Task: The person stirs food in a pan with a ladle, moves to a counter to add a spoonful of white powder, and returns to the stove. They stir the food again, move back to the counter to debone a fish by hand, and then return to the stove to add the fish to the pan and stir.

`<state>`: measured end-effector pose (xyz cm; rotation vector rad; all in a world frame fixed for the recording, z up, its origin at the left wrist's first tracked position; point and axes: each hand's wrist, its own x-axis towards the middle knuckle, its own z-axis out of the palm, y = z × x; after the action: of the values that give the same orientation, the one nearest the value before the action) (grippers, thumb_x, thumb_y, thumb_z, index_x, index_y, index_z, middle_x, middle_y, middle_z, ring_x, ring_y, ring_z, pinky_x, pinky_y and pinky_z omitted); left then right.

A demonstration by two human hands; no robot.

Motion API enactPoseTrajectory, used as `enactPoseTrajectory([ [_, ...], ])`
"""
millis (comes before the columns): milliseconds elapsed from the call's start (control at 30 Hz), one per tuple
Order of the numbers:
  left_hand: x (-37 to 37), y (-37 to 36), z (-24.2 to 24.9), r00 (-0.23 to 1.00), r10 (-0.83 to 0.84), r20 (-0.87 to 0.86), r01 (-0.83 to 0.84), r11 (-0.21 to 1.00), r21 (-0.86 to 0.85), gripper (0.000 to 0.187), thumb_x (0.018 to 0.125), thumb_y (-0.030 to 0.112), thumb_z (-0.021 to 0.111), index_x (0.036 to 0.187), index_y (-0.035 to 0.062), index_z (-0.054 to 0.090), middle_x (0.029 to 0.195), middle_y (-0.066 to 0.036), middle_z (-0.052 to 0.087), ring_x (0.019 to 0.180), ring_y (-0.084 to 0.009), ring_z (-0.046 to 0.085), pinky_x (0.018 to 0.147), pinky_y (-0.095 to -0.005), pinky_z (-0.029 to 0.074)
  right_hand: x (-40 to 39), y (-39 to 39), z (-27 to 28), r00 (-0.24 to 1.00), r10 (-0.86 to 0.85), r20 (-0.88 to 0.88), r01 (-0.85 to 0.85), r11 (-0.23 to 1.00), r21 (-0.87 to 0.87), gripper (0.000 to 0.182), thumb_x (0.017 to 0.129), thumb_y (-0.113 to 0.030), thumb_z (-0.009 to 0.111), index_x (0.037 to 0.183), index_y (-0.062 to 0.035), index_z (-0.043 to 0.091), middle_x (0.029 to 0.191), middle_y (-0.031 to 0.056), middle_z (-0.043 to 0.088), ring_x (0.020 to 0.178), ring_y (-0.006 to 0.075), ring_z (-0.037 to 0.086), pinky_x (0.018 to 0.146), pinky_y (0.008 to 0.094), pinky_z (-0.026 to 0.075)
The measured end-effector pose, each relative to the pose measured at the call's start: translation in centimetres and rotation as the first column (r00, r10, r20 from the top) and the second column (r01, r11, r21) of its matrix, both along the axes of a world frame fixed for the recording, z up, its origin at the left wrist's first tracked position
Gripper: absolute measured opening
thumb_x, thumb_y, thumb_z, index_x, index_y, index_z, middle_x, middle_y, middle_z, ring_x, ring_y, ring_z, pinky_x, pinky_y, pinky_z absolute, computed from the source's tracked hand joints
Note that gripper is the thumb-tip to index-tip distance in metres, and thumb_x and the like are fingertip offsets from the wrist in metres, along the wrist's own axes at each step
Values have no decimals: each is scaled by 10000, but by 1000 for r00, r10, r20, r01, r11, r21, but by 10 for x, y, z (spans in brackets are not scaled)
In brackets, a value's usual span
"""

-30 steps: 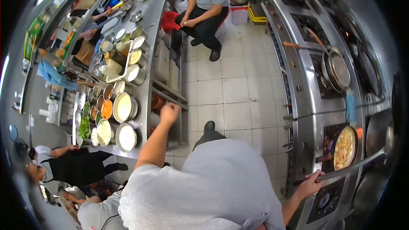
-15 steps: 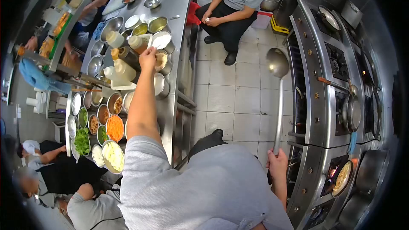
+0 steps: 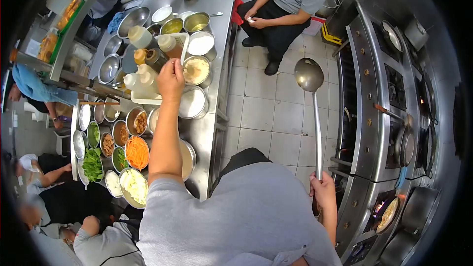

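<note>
My right hand [image 3: 323,189] is closed around the long handle of a large metal wok ladle [image 3: 317,128]. The ladle's bowl points away from me over the floor. Stretched over the counter, my left hand [image 3: 171,80] is pinched at the edge of a metal container of pale yellowish powder [image 3: 198,71]. It seems to hold a small spoon whose end lies in the powder; the fingers partly hide it. Left of that hand, squeeze bottles [image 3: 148,76] stand in a white basket [image 3: 181,44]. Containers of white contents [image 3: 201,43] and a lidded pot [image 3: 192,102] are close by.
Bowls of shredded carrot [image 3: 137,151], leafy greens [image 3: 92,164] and pale shreds [image 3: 134,186] line the near counter. A seated person [image 3: 290,5] is across the tiled floor [image 3: 256,113]. At right, a pan of food [image 3: 388,215] sits over flame on the stove [image 3: 362,167].
My view has shifted, and the counter appears further right. My left hand remains by the powder container. The ladle's bowl has swung slightly left, still in my right hand.
</note>
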<state>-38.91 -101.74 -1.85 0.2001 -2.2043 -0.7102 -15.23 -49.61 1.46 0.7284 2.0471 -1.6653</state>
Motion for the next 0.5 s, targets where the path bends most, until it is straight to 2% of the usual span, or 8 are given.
enactPoseTrajectory([
  [67,-5,-3,-19,996,-11,90,5,998,64,262,1010,254,608,1018,10,704,875,-158,714,768,-308,687,717,-391,531,-11,-4,10,998,46,40,-42,994,-102,96,971,-84,624,1048,-31,606,655,1,530,497,97,491,469,264,437],
  [133,-7,-2,-26,997,2,73,-8,997,75,273,1007,247,610,993,-12,696,809,-136,705,693,-265,668,685,-376,524,-23,-12,27,994,101,47,-95,990,-107,108,972,-83,620,1061,-22,611,657,5,532,506,95,498,469,259,436],
  [200,-8,-2,-27,984,23,174,-87,926,367,279,1012,240,604,983,-24,691,764,-99,688,643,-178,628,634,-334,502,-32,-22,40,985,154,78,-137,972,-191,115,975,-86,617,1069,-19,613,676,0,539,507,93,500,473,257,437],
  [233,-12,-13,-39,991,-19,130,-48,868,494,284,1019,240,600,974,-27,687,732,-51,664,599,-106,569,574,-282,465,-35,-26,44,985,155,79,-138,973,-187,115,975,-86,617,1069,-19,613,676,0,539,507,93,500,473,257,437],
  [267,-11,-20,-45,991,-18,130,-50,867,496,284,1019,240,600,974,-27,687,732,-51,664,599,-106,569,574,-282,465,-37,-31,47,981,172,87,-152,968,-200,120,975,-85,613,1075,-18,614,686,-2,543,510,91,502,477,254,436],
  [333,-5,-24,-42,998,-20,67,-35,688,725,268,1023,236,602,982,-16,685,720,-28,647,578,-81,543,543,-248,444,-39,-37,51,977,193,93,-169,962,-214,126,975,-85,609,1080,-16,616,696,-4,547,513,90,503,482,251,436],
  [400,2,-30,-43,999,10,44,-40,645,763,240,1028,217,597,970,0,680,710,-20,630,551,-71,516,521,-220,425,-42,-41,54,966,244,90,-219,949,-228,131,975,-90,609,1084,-18,619,705,-6,553,521,86,505,494,249,436],
  [500,15,-36,-39,999,27,-36,20,449,894,223,1027,214,598,963,13,670,706,-21,619,524,-74,490,480,-224,390,-46,-47,61,958,270,92,-242,940,-239,141,973,-96,610,1089,-15,618,698,-4,552,525,87,506,501,251,437],
])
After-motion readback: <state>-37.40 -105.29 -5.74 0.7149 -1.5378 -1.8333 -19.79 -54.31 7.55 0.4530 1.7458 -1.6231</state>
